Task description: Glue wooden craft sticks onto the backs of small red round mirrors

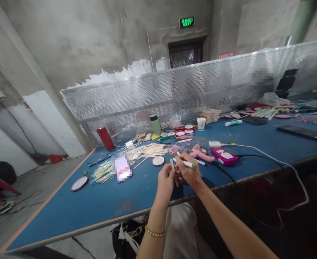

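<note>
My left hand point(166, 180) is closed on a flat wooden stick point(172, 165), held upright above the front edge of the table. The top end of the stick looks green. In my right hand point(189, 172) is a white marker pen point(187, 163) with a green end, its tip close to the upper part of the stick. Beyond my hands lies a round red-rimmed disc point(158, 160). A pink glue gun point(200, 154) rests just past my right hand, and a heap of plain wooden sticks point(154, 150) lies further back.
A magenta box point(224, 156) with cables sits on the right. At the left are a lit phone point(123, 167), bagged sticks point(103, 173) and another round disc point(79, 183). A red bottle point(105, 138), green bottle point(155, 125) and paper cup point(201, 123) stand along the perforated metal screen point(137, 97).
</note>
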The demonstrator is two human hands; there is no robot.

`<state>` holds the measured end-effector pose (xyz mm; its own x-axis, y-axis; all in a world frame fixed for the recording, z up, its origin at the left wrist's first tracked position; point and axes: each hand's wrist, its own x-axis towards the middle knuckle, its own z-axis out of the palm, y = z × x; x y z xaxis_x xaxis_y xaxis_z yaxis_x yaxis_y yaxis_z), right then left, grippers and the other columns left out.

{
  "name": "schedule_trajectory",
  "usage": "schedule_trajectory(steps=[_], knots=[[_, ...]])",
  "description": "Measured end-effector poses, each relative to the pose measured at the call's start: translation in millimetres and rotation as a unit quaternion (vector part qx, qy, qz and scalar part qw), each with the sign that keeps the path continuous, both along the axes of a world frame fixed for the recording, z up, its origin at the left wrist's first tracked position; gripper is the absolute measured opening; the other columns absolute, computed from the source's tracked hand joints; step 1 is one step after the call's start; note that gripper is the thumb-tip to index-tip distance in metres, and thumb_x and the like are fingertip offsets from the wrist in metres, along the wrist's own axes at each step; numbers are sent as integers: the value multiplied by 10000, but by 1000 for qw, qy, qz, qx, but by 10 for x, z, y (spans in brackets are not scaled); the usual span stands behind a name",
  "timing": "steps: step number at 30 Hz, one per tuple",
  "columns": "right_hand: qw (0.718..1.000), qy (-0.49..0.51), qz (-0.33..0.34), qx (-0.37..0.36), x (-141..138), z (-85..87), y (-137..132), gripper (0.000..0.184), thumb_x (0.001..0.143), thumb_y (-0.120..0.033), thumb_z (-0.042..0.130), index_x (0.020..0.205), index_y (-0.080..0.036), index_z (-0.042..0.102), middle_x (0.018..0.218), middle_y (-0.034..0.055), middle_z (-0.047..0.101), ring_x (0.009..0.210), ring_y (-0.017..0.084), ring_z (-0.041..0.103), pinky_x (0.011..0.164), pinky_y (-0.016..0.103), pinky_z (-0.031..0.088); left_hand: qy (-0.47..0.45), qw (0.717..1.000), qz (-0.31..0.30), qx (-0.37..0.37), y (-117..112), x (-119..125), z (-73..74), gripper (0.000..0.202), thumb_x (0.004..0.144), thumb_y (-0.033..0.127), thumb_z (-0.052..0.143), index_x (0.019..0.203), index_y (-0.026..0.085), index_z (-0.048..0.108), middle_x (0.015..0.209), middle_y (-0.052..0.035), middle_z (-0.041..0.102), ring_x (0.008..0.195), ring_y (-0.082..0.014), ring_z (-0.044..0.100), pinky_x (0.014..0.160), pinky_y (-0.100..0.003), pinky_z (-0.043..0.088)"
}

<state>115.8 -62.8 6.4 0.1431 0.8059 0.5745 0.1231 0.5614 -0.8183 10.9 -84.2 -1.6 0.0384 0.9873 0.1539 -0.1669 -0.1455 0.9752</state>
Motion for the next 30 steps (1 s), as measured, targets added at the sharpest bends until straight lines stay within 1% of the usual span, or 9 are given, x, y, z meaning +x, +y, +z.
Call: schedule_trajectory(steps=[3, 9, 14, 18, 23, 26, 30], knots=[[1000, 6, -1, -1, -8, -14, 14, 260, 878, -421, 538, 712, -221, 548, 528, -31, 561, 427, 120, 513, 425, 232, 432, -4, 1000, -5, -5, 0, -5, -5, 347, 686, 469, 713, 819, 171, 595, 644, 14, 637, 480, -128, 606, 470, -242, 515], [1000, -2, -2, -1, -7, -1, 4, 245, 875, -406, 535, 710, -224, 545, 533, -28, 565, 438, 123, 524, 425, 231, 430, -5, 1000, -8, -3, 7, -16, -14, 320, 694, 440, 711, 828, 172, 599, 663, 16, 636, 494, -132, 610, 493, -267, 535], [1000, -11, -10, 4, -1, -5, 9, 228, 871, -383, 534, 709, -223, 550, 542, -27, 572, 446, 124, 535, 438, 232, 439, 0, 1000, -15, -3, 5, -22, -11, 294, 718, 417, 688, 837, 168, 588, 666, 14, 634, 449, -119, 584, 474, -262, 518], [1000, -14, -9, 4, -1, 1, 3, 224, 872, -377, 526, 711, -222, 544, 541, -28, 569, 443, 121, 529, 431, 228, 430, -3, 1000, -14, -1, 2, -16, -11, 292, 718, 421, 689, 829, 171, 586, 657, 17, 629, 473, -125, 597, 491, -263, 526], [1000, -23, -2, 5, 2, 17, -4, 230, 869, -385, 524, 712, -218, 543, 539, -32, 557, 430, 115, 516, 423, 226, 423, 7, 1000, -1, 11, -3, -6, -6, 294, 711, 430, 691, 810, 172, 588, 583, 38, 595, 411, -101, 533, 454, -245, 504], [1000, -28, 0, 5, 4, 21, -8, 226, 869, -384, 522, 720, -216, 548, 557, -26, 569, 439, 116, 522, 428, 226, 432, 5, 1000, 4, 10, -6, -3, 3, 309, 701, 432, 698, 820, 166, 595, 594, 32, 603, 419, -111, 548, 452, -256, 511], [1000, -6, 3, 0, 0, 20, -16, 242, 869, -402, 529, 718, -215, 550, 564, -25, 575, 443, 117, 527, 432, 226, 444, 4, 1000, 3, 10, -9, -3, 14, 305, 698, 426, 697, 800, 159, 592, 628, 25, 620, 426, -113, 566, 461, -265, 522]])
